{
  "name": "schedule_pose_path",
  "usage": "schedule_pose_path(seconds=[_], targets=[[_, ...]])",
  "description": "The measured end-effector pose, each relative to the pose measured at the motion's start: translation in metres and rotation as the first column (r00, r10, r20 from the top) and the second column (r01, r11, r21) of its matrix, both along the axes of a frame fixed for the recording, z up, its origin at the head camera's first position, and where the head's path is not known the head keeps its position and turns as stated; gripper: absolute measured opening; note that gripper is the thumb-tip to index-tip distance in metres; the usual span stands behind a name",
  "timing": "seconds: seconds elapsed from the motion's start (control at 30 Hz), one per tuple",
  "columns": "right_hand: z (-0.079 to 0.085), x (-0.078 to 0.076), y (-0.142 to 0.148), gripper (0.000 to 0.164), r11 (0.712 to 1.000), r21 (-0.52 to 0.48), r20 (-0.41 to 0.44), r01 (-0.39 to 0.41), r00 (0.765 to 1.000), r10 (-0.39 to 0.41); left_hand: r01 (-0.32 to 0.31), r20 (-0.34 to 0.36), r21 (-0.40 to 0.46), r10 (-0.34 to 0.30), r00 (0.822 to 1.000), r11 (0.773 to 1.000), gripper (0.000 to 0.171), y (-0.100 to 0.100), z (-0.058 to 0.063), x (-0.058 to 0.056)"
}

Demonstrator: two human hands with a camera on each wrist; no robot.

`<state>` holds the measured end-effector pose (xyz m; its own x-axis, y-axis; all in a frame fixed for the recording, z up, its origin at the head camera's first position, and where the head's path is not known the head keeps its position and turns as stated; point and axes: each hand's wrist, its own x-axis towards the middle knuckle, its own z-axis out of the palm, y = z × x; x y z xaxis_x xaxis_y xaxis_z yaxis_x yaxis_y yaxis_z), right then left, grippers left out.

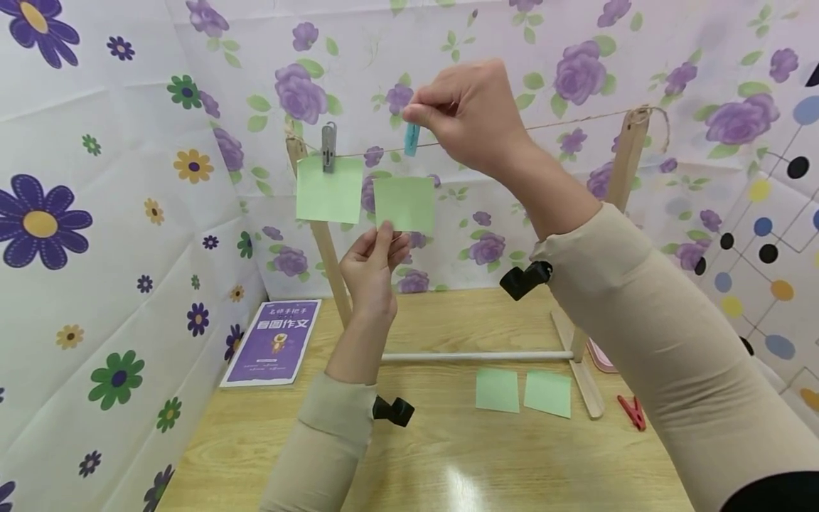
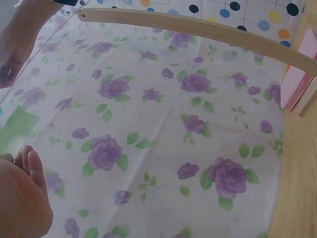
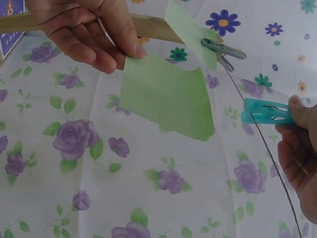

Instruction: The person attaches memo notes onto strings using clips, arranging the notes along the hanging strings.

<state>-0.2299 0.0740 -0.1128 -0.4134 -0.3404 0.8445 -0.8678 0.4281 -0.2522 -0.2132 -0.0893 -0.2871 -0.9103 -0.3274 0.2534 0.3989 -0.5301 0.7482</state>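
Note:
Between thumb and fingers my left hand [image 1: 373, 274] pinches the lower edge of a green paper square [image 1: 404, 205], held just below the twine [image 1: 544, 126]. Above it, my right hand [image 1: 476, 117] pinches a blue clothespin [image 1: 411, 139] at the twine; in the right wrist view the blue clothespin [image 3: 267, 111] lies across the line, apart from the paper. To the left, a grey clothespin [image 1: 329, 146] fastens another green paper square [image 1: 329, 190] to the twine. On the table lie two more green paper squares [image 1: 497, 390] and a red clothespin [image 1: 632, 412].
Wooden posts [image 1: 625, 160] hold the twine at both ends, joined low down by a white rod [image 1: 476, 356]. A purple book [image 1: 271, 343] lies at the table's back left. A pink object [image 1: 601, 358] is partly hidden behind the right post. Patterned cloth surrounds the table.

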Motion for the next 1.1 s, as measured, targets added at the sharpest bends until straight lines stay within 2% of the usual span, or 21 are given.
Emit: schedule_pose_path(seconds=[0.2,0.83,1.1], targets=[[-0.003,-0.001,-0.005,0.012,1.0,0.022,-0.017,-0.001,1.0,0.001,0.01,-0.035,0.0,-0.009,0.999,1.0,0.015,0.002,0.004,0.001],[-0.005,-0.003,-0.011,0.012,0.992,0.125,-0.044,0.002,0.999,0.003,0.027,-0.084,0.028,-0.025,0.996,0.999,0.013,0.007,0.014,0.003],[-0.003,-0.006,-0.013,0.013,0.989,0.146,-0.056,-0.016,0.998,0.024,0.02,-0.096,0.042,-0.016,0.995,0.999,0.012,0.007,0.017,0.0]])
